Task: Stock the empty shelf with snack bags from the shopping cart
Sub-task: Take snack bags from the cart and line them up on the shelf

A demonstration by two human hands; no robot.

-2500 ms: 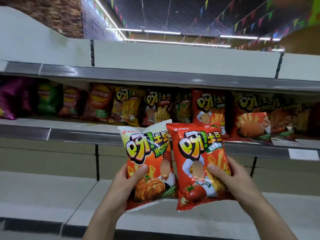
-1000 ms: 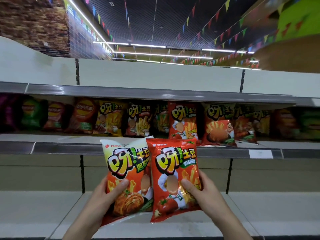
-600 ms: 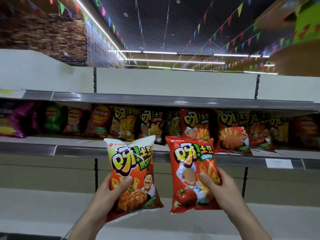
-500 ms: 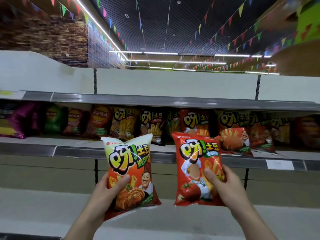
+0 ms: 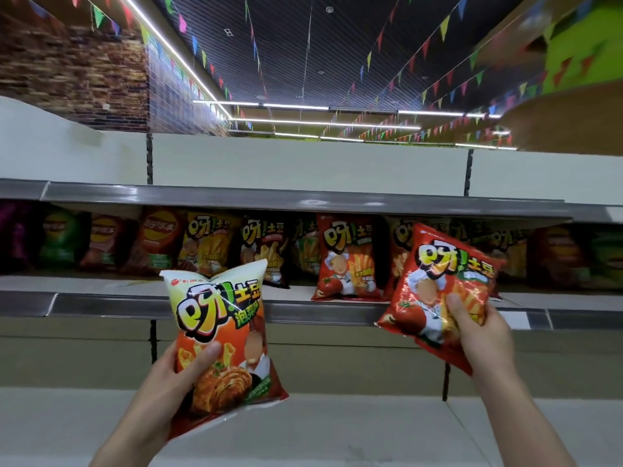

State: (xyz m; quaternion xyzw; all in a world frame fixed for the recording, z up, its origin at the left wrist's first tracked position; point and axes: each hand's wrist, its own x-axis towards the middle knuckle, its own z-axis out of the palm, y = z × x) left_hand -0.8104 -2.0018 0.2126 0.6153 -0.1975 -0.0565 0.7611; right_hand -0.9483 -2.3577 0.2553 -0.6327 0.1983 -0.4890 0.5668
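Observation:
My left hand (image 5: 175, 379) grips a white-and-orange snack bag (image 5: 219, 318) upright at the lower centre, thumb across its front. My right hand (image 5: 478, 328) grips a red snack bag (image 5: 435, 281), tilted to the right and raised to the level of the middle shelf (image 5: 111, 305). The red bag overlaps the front edge of that shelf, just right of a matching red bag (image 5: 347, 261) that stands on it. The shopping cart is out of view.
A row of several snack bags (image 5: 209, 244) lines the middle shelf under the top shelf (image 5: 236, 197). A bare pale lower shelf (image 5: 337, 429) lies below my hands. Dark uprights (image 5: 153, 335) split the shelf bays.
My hands have drawn apart. The right hand has lifted the red bag up and to the right toward the middle shelf and tilted it. The left bag has stayed low.

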